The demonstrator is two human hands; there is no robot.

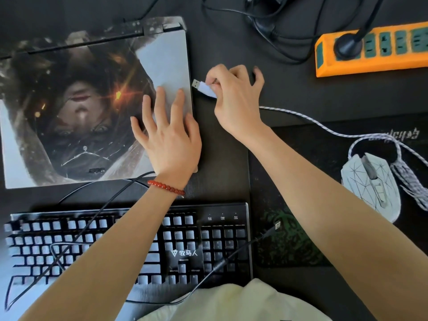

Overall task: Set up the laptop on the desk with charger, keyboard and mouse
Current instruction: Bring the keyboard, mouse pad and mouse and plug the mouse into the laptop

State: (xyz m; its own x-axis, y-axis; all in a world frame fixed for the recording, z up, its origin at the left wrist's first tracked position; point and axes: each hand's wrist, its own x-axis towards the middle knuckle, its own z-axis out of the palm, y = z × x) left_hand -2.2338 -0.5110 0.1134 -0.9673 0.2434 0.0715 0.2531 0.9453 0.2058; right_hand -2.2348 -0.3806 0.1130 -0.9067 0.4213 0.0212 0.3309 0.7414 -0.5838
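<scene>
Centrally, a closed laptop [92,105] lies flat on the dark tabletop [289,93], its lid covered by a printed portrait skin. All positions below are given relative to this laptop. Left hand [166,133]: spread wide and pressed palm-down on the lid near the laptop's right edge, holding nothing; a red bead bracelet [166,187] circles the wrist. Right hand [236,98]: just beside the laptop's right edge, fingers pinched on the white housing of a USB plug [203,88], whose metal tip points toward that edge and stands close to it, not yet inserted. A white braided cable [324,125] runs from the plug away to the right, ending at a white angular mouse [368,184] that sits on a dark mouse pad [289,246], to the right of and nearer than the laptop. Directly in front of the laptop lies a black keyboard [129,249] with pale keycaps; its black cable [76,239] loops loosely across the keys, and its free USB connector [276,225] rests at the keyboard's right side, over the mouse pad, unplugged. Behind and to the right of the laptop, an orange power strip [372,52] carries one black plug [348,46], with dark cords [266,28] tangled beside it
</scene>
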